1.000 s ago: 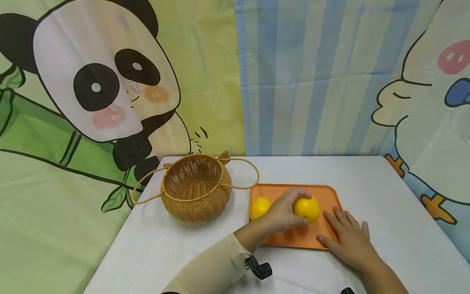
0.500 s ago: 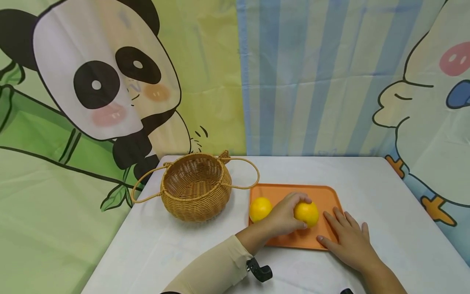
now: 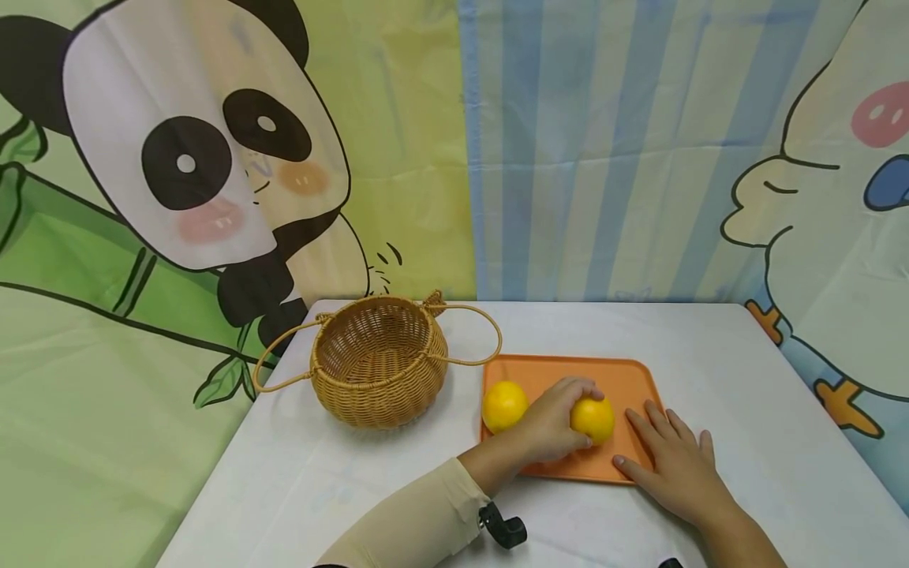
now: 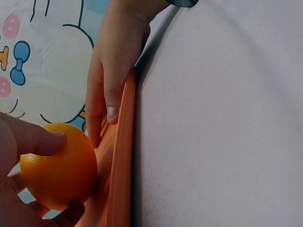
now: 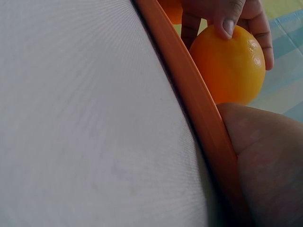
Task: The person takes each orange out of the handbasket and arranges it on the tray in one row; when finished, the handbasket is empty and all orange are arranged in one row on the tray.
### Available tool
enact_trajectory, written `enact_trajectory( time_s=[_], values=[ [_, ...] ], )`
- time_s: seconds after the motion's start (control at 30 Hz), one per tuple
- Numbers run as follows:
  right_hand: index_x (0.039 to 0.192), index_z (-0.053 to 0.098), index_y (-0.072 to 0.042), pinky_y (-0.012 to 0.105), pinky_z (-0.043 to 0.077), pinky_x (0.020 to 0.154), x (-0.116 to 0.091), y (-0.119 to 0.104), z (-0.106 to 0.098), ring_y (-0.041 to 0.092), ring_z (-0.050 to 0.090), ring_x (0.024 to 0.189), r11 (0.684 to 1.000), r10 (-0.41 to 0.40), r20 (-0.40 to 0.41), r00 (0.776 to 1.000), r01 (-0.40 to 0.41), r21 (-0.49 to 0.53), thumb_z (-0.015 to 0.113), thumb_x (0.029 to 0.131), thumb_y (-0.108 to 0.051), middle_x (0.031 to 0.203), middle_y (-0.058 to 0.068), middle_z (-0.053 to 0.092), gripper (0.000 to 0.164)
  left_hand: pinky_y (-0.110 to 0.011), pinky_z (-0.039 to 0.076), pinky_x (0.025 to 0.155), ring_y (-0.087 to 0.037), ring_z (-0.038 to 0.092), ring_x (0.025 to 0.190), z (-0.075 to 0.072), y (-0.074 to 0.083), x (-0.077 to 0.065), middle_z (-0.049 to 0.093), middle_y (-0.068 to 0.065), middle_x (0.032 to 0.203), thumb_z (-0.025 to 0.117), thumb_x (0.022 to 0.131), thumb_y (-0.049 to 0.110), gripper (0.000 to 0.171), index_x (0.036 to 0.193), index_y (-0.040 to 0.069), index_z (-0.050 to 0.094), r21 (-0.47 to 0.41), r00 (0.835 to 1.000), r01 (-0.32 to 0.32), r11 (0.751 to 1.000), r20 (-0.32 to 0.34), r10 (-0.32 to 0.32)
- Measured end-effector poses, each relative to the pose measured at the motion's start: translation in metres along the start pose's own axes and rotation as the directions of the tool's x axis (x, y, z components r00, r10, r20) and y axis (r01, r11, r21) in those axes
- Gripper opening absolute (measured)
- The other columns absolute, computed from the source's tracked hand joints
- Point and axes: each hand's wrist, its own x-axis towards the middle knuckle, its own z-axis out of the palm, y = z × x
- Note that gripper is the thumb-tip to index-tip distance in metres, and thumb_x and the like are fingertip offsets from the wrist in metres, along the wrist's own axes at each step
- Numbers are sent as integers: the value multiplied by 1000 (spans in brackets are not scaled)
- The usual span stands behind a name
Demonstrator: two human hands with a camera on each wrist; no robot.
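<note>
My left hand (image 3: 557, 422) grips an orange (image 3: 592, 420) over the right half of the orange tray (image 3: 625, 375), thumb on the near side and fingers over the far side. The left wrist view shows the same orange (image 4: 61, 165) between thumb and fingers, close over the tray. A second orange (image 3: 504, 405) sits at the tray's left end, beside the left wrist. My right hand (image 3: 671, 465) lies with spread fingers on the tray's right edge, holding nothing. In the right wrist view, part of that hand (image 5: 274, 156) overlaps the tray rim (image 5: 199, 99).
A round wicker basket (image 3: 379, 402) with two loop handles stands left of the tray, its inside bare. White cloth covers the table (image 3: 341, 489). Behind it hangs a printed curtain (image 3: 398, 142) with a panda and stripes.
The left hand and its orange have come slightly down and toward the near side of the tray. My right hand, the second orange and the basket stay where they were.
</note>
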Motion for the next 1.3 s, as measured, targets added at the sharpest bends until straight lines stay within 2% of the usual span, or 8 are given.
enact_trajectory(
  time_s=[0.2, 0.43, 0.77, 1.3],
  values=[
    [162, 44, -7, 92, 0, 104, 0, 0, 0, 63, 21, 148, 1000, 6, 5, 1000, -6, 0, 60, 94, -77, 168, 33, 28, 99, -32, 41, 118, -7, 48, 142, 1, 0, 0, 46, 16, 159, 90, 85, 5, 63, 136, 29, 61, 24, 1000, -4, 1000, 11, 4],
    [162, 44, -6, 91, -1, 105, 0, 0, 0, 63, 20, 148, 1000, 9, 5, 1000, -9, 6, 60, 94, -77, 168, 33, 29, 99, -34, 41, 118, -11, 46, 145, 0, 3, -2, 43, 8, 164, 89, 84, 6, 65, 137, 28, 60, 35, 1000, -4, 999, 17, 4],
    [161, 45, -6, 92, 0, 105, 0, -1, -1, 63, 21, 147, 1000, 16, 5, 1000, -16, -2, 60, 94, -77, 167, 34, 30, 99, -35, 42, 117, -12, 46, 146, 0, 5, -3, 43, 6, 164, 90, 83, 8, 66, 138, 29, 61, 48, 1000, 5, 999, 15, -5],
    [162, 44, -7, 92, 0, 104, -1, -2, -2, 63, 21, 148, 1000, -2, -3, 1000, 2, 11, 60, 95, -75, 167, 33, 29, 97, -35, 49, 107, -11, 47, 141, -1, 6, -5, 41, 10, 162, 90, 79, 6, 88, 151, 40, 52, 83, 999, 40, 996, 21, -42]
  ],
)
